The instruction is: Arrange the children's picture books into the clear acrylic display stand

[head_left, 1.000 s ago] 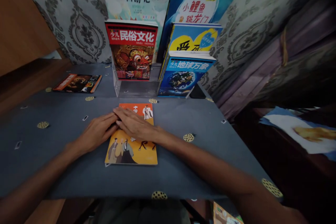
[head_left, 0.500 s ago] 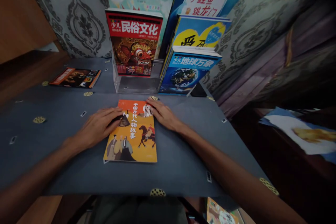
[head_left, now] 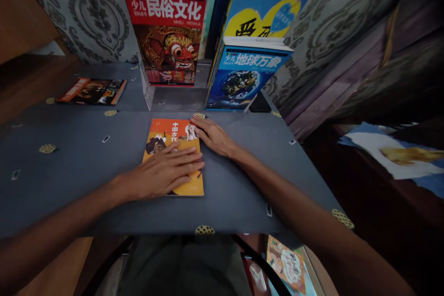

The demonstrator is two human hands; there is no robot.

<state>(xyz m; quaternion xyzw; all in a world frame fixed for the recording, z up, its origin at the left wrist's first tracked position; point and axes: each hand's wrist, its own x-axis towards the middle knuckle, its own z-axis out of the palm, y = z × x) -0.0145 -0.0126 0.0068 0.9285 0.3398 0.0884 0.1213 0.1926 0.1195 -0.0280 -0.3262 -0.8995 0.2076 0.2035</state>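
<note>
Your left hand [head_left: 161, 173], spread wide on rectangular orange-yellow paperback [head_left: 167, 135] toward blue-grey tabletop's [head_left: 231, 210] near edge; right hand [head_left: 217, 139] uncurled at paperback's far-right corner.

Book [head_left: 163, 142] on table [head_left: 225, 199]; display stand [head_left: 180, 98] behind

Smooth paper cover on orange book [head_left: 166, 135], clear glossy plastic stand [head_left: 178, 98], matt tablecloth [head_left: 86, 157].
</note>
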